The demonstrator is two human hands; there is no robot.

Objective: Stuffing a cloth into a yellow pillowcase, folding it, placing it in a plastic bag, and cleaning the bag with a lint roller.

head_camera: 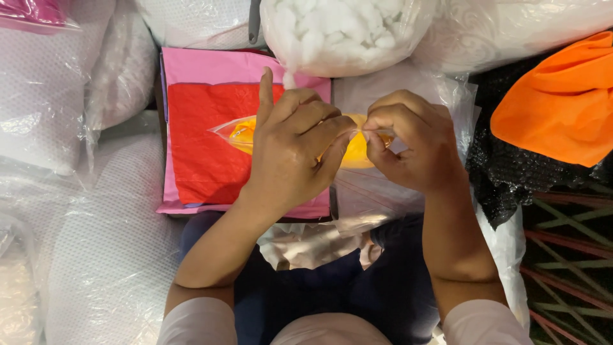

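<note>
Plastic pouch [239,133], small and clear with a yellow-orange item inside, sits at the centre of the frame, held up between both hands above the lap. Left hand [290,153] covers its middle, fingers curled around it and the index finger pointing straight up; only the pouch's pointed left end shows past the knuckles. Right hand [412,140] pinches the pouch's right edge between thumb and bent fingertips, closed tight. Just behind lies a red sheet [201,144] on a pink sheet [211,64], left of centre. At the upper middle sits a clear bag of white stuffing [345,29]. An orange cloth [562,102] rests at the upper right on black netting [511,172]. White plastic-wrapped bundles [108,249] fill the left side.
</note>
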